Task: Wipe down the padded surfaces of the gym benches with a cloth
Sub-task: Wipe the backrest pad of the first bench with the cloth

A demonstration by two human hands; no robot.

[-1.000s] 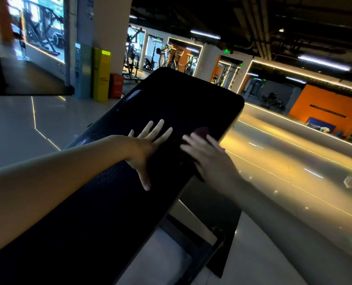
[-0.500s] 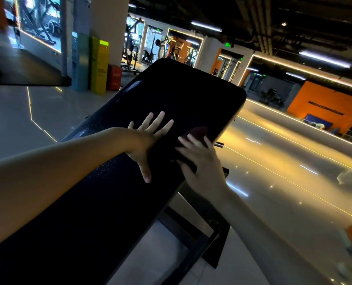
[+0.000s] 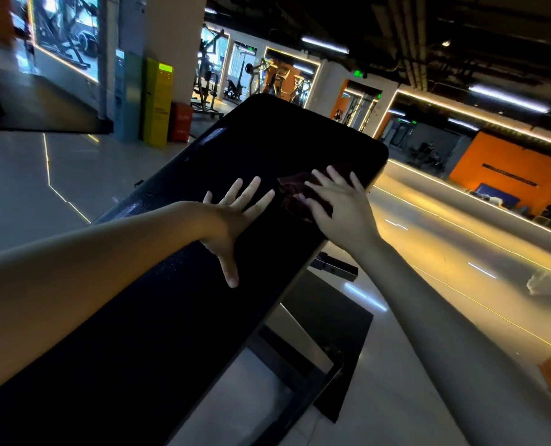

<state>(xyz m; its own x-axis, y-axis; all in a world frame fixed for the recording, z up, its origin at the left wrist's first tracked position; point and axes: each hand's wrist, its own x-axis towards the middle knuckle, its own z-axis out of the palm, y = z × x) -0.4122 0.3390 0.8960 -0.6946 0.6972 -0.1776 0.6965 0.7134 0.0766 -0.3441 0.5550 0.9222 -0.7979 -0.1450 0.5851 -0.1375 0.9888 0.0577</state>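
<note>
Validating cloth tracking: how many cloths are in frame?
1: a dark reddish cloth pressed under the right hand, near the far right edge of the bench pad. The left hand rests bare on the pad beside it. Another could be hidden in the dark.

Both hands are on the black bench [image 3: 267, 146] pad. The left hand [image 3: 232, 220] lies flat, fingers [image 3: 251, 189] spread wide, thumb pointing back down the padding. The right hand [image 3: 341, 210] presses a dark reddish cloth [image 3: 293, 196] against the pad near its far right edge, fingers splayed over it. The hands are near each other, not touching. Below the bench are a dark metal frame [image 3: 316, 391] and a black mat [image 3: 338, 323] on the floor. Beyond, a yellow kiosk [image 3: 158, 101] and a red box [image 3: 181, 122] stand by a pillar [image 3: 174, 33].
</note>
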